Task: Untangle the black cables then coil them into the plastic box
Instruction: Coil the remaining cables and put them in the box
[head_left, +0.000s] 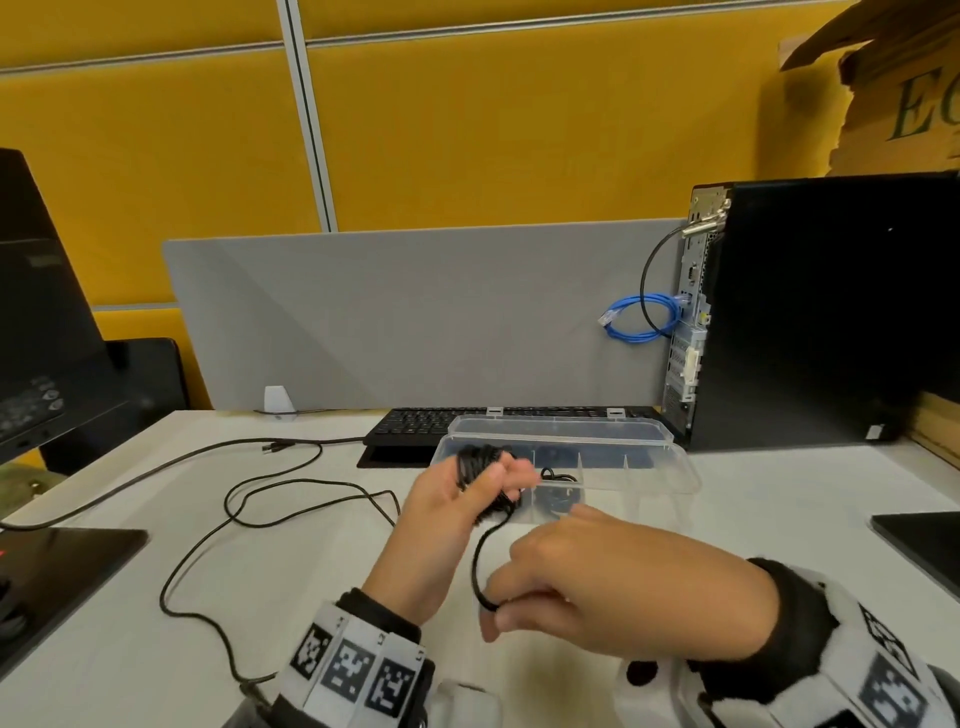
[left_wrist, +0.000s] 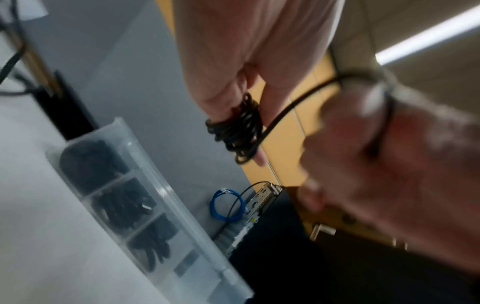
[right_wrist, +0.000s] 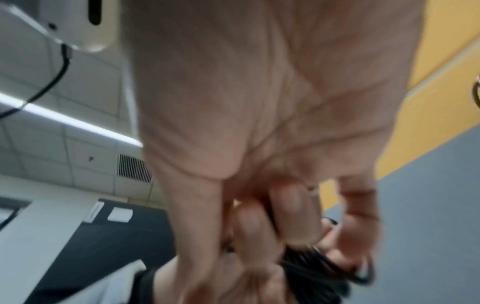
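- Right hand (left_wrist: 389, 164) blurred in the left wrist view; its fingertips cannot be told apart.
- Cable (head_left: 480, 561) runs under the left wrist, out of sight.
- Box (left_wrist: 145, 185) contents dark, indistinct.
- Monitor (head_left: 36, 312) cut off at the left edge.

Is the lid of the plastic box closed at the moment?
No, the plastic box stands open, its lid tipped back behind it against the keyboard.
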